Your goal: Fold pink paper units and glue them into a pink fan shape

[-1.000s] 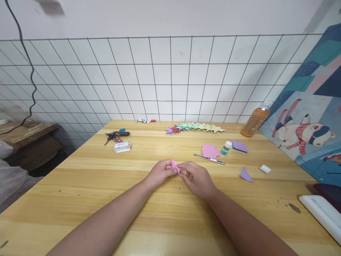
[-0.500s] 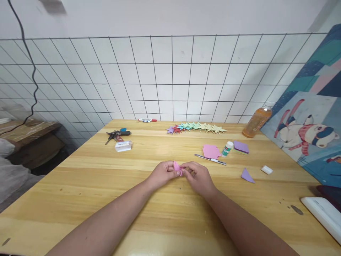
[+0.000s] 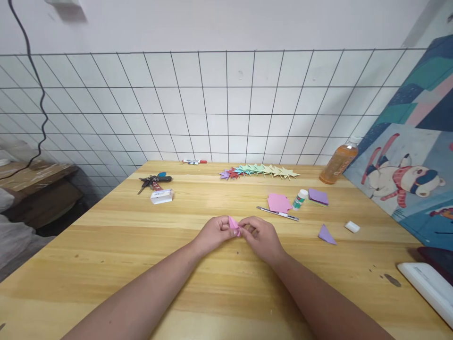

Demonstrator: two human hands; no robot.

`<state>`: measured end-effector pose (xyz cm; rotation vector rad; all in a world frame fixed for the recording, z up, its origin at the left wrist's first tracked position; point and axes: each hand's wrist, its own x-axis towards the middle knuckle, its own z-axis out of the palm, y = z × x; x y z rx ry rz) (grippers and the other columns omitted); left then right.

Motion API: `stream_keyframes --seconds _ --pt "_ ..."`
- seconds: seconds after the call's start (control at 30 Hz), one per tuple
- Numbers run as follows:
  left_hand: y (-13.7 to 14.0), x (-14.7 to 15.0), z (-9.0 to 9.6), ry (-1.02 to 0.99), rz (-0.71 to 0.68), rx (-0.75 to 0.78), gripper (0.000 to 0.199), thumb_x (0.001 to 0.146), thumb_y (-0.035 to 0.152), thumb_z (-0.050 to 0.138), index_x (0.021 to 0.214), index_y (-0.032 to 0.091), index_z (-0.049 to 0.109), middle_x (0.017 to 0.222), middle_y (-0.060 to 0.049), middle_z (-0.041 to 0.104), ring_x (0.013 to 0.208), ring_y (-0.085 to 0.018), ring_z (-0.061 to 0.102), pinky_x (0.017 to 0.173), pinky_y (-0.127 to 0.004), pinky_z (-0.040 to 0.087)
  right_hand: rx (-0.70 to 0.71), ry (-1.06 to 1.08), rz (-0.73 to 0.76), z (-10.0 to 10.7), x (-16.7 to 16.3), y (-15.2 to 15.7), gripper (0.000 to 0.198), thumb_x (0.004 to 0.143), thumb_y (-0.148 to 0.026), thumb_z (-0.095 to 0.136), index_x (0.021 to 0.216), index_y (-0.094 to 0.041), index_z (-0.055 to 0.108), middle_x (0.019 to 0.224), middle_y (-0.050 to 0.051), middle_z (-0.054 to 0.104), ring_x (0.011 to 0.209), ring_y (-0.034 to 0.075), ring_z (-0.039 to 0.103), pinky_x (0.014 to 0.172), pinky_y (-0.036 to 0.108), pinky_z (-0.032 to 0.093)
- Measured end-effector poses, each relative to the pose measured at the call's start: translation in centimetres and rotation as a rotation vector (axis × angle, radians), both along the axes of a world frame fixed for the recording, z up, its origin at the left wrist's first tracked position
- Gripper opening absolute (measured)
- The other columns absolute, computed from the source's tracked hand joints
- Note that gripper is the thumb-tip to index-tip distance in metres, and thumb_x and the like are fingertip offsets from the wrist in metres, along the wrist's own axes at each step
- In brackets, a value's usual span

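Note:
Between my two hands is a small folded pink paper (image 3: 233,224), held just above the wooden table (image 3: 148,288). My left hand (image 3: 214,233) pinches its left side between thumb and fingers. At its right edge, the thumb and forefinger of my right hand (image 3: 261,237) close on the same paper. Fingers cover much of it, so its exact folds are hidden. Beyond my right hand lie a stack of pink paper squares (image 3: 279,203) and a utility knife (image 3: 278,213). A glue stick (image 3: 300,199) stands beside the stack.
Along the back lies a row of folded paper pieces in several colours (image 3: 260,170), with markers (image 3: 194,162) to its left. Keys (image 3: 154,180) and a small box (image 3: 162,196) are at left. Purple squares (image 3: 318,196), a purple triangle (image 3: 327,234), a white cap-like piece (image 3: 352,226) and a bottle (image 3: 339,163) are at right.
The view has shifted slightly. Both hands keep their pinch on the pink paper, whose visible part looks a little narrower. Nothing else on the table has moved.

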<state>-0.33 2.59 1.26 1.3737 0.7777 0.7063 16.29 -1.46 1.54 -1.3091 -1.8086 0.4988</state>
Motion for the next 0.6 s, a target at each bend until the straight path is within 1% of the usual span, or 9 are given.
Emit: stream_keyframes --seconds 0.1,0.2,0.3,0.4,0.5,0.53,0.6 --pt "-0.02 0.07 -0.17 0.037 -0.004 0.025 0.032 0.067 0.037 0.066 0.083 0.010 0.062 0.082 -0.009 0.069 0.078 -0.019 0.063 0.072 -0.027 0.045 -0.044 0.048 -0.031 -0.14 -0.20 0.06 0.009 0.074 -0.025 0.055 0.077 -0.022 0.063 0.071 0.000 0.063 0.057 0.012 0.053 0.054 0.023 0.042" --pt "0.03 0.14 -0.37 0.032 -0.004 0.047 0.031 0.068 0.038 0.066 0.083 0.010 0.062 0.083 -0.009 0.069 0.079 -0.019 0.063 0.073 -0.027 0.045 -0.160 0.203 -0.050 -0.29 -0.46 0.25 0.009 0.074 -0.027 0.055 0.074 -0.020 0.061 0.060 -0.001 0.060 0.052 0.011 0.052 0.049 0.021 0.040" --pt "0.09 0.20 -0.52 0.047 0.012 0.084 0.031 0.068 0.038 0.065 0.082 0.011 0.061 0.082 -0.008 0.068 0.079 -0.019 0.062 0.073 -0.027 0.045 -0.238 0.356 -0.045 -0.34 -0.65 0.50 0.010 0.071 -0.028 0.057 0.074 -0.018 0.060 0.060 -0.001 0.060 0.053 0.011 0.053 0.049 0.021 0.042" --pt "0.09 0.23 -0.48 0.053 0.007 0.096 0.030 0.069 0.038 0.064 0.083 0.011 0.061 0.083 -0.009 0.068 0.079 -0.019 0.062 0.074 -0.028 0.045 -0.251 0.424 -0.024 -0.42 -0.69 0.75 0.011 0.070 -0.028 0.059 0.074 -0.018 0.060 0.063 0.000 0.061 0.057 0.012 0.056 0.053 0.023 0.045" --pt "0.08 0.26 -0.39 0.044 0.012 0.089 0.029 0.069 0.038 0.064 0.081 0.011 0.061 0.085 -0.009 0.068 0.081 -0.019 0.062 0.075 -0.029 0.045 -0.250 0.467 -0.004 -0.51 -0.59 0.90 0.018 0.070 -0.027 0.059 0.085 -0.018 0.060 0.068 0.001 0.064 0.060 0.013 0.059 0.057 0.025 0.047" --pt "0.09 0.29 -0.38 0.043 0.018 0.090 0.029 0.069 0.038 0.064 0.080 0.012 0.061 0.084 -0.009 0.068 0.081 -0.019 0.062 0.076 -0.029 0.045 -0.244 0.461 -0.012 -0.51 -0.55 0.90 0.018 0.070 -0.027 0.059 0.085 -0.018 0.060 0.069 0.001 0.064 0.061 0.013 0.059 0.059 0.025 0.048" --pt "0.10 0.34 -0.42 0.044 0.035 0.097 0.028 0.068 0.038 0.064 0.078 0.012 0.061 0.082 -0.008 0.068 0.079 -0.019 0.062 0.075 -0.028 0.045 -0.231 0.415 -0.035 -0.41 -0.48 0.83 0.013 0.069 -0.027 0.059 0.079 -0.018 0.062 0.068 0.002 0.065 0.062 0.014 0.059 0.060 0.025 0.048"
